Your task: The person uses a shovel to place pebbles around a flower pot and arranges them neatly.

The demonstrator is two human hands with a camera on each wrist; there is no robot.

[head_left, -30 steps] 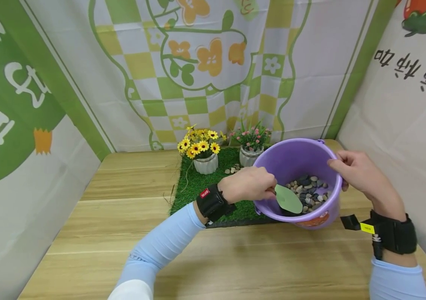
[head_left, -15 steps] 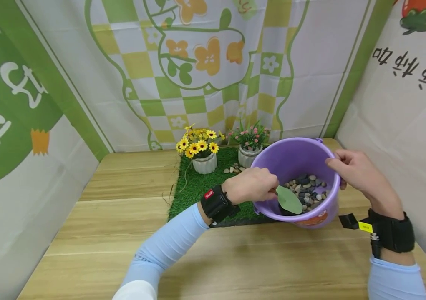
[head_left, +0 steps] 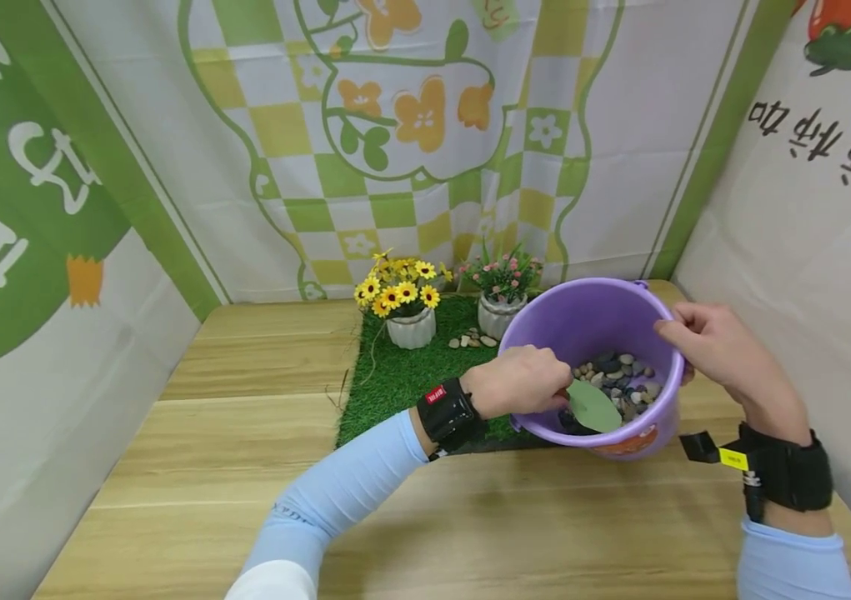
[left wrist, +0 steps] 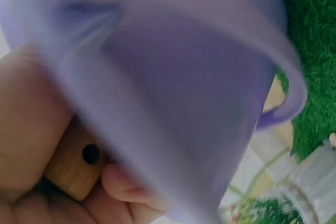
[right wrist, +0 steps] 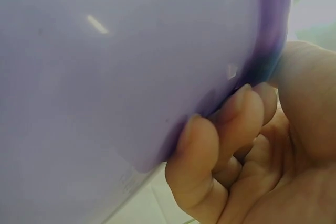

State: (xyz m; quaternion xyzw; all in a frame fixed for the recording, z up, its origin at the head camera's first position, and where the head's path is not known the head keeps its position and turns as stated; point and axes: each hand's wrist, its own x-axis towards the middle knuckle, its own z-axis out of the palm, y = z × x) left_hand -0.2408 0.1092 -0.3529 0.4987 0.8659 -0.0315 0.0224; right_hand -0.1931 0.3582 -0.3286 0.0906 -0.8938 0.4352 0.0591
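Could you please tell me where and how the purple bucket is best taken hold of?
I would grip the purple bucket by its rim on the right, coming from the right, as the right hand does: fingers outside, thumb over the lip. The narrow edge can be pinched there, whereas the left hand occupies the near-left side.

Light-blue sleeves (head_left: 353,477), black wrist straps (head_left: 793,468)
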